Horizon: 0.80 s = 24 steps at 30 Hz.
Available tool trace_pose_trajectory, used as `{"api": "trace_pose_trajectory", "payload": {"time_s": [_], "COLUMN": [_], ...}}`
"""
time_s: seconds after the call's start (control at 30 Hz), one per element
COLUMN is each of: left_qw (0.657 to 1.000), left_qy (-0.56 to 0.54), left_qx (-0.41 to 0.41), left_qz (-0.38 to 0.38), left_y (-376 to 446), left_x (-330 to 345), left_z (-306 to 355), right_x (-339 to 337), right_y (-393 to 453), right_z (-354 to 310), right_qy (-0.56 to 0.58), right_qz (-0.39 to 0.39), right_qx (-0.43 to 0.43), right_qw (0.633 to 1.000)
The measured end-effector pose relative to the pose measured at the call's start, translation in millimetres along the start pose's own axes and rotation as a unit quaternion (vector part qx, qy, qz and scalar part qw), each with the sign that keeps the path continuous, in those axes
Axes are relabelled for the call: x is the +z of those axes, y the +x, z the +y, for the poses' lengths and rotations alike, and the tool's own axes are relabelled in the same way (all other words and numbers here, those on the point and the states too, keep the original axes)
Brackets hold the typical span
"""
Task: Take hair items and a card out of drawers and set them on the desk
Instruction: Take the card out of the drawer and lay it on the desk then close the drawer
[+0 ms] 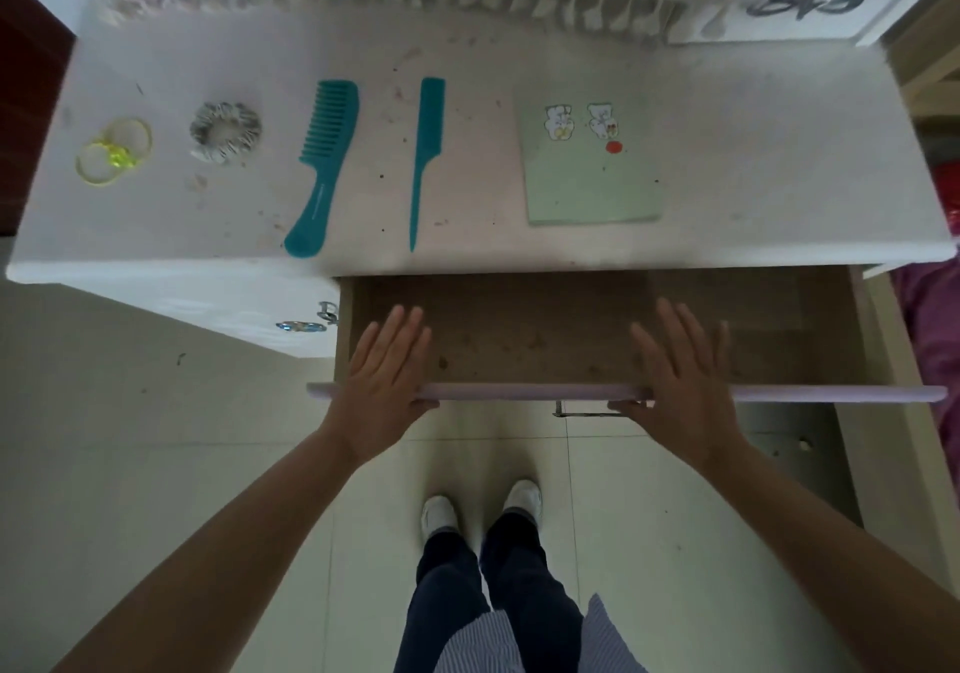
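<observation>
Hair items and a card are lying in a row on the white, speckled desk top [753,163], all behind the open brown wooden drawer [545,340]. Farthest left of the drawer are sitting thin translucent yellow-green hair ties [111,150] joined by a faceted bead, then a gathered grey-and-white fabric scrunchie [226,131]. Next are lying a teal plastic wide-tooth comb [324,166] and a slim teal tail comb [426,153], handles pointing toward the drawer. Directly behind the drawer is resting a pale green square card [592,168] with two cartoon bear stickers and a red dot; no writing is legible. The left hand [387,366] and right hand [680,371] are lying flat, fingers spread, well apart on the drawer's lilac front edge, gripping nothing.
</observation>
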<state>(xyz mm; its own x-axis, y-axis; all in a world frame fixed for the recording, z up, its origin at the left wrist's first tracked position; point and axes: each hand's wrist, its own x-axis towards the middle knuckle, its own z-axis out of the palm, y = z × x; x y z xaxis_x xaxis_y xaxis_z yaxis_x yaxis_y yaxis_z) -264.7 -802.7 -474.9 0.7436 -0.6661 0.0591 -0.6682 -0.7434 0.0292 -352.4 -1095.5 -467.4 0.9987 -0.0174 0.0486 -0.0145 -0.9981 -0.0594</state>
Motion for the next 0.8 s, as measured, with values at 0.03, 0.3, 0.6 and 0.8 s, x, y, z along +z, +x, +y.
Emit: {"api": "trace_pose_trajectory", "payload": {"time_s": [0.03,0.3,0.6,0.8], "left_qw": [1.000,0.986,0.993,0.992], "left_qy": [0.017,0.085,0.028,0.029], "left_qx": [0.009,0.034,-0.077,-0.024], "left_qz": [-0.007,-0.142,-0.083,-0.122], "left_y": [6,48,101,105], "left_x": [-6,-27,-30,-26], "left_z": [-3,-10,0,6], "right_x": [-6,-8,-18,-23], "right_y": [7,52,100,100], "right_z": [1,22,25,23], "right_qy": [-0.004,-0.011,-0.003,-0.010], "right_qz": [-0.007,-0.123,-0.040,-0.048], "right_qx": [0.012,0.064,0.102,0.099], "right_qw": [1.000,0.990,0.994,0.994]}}
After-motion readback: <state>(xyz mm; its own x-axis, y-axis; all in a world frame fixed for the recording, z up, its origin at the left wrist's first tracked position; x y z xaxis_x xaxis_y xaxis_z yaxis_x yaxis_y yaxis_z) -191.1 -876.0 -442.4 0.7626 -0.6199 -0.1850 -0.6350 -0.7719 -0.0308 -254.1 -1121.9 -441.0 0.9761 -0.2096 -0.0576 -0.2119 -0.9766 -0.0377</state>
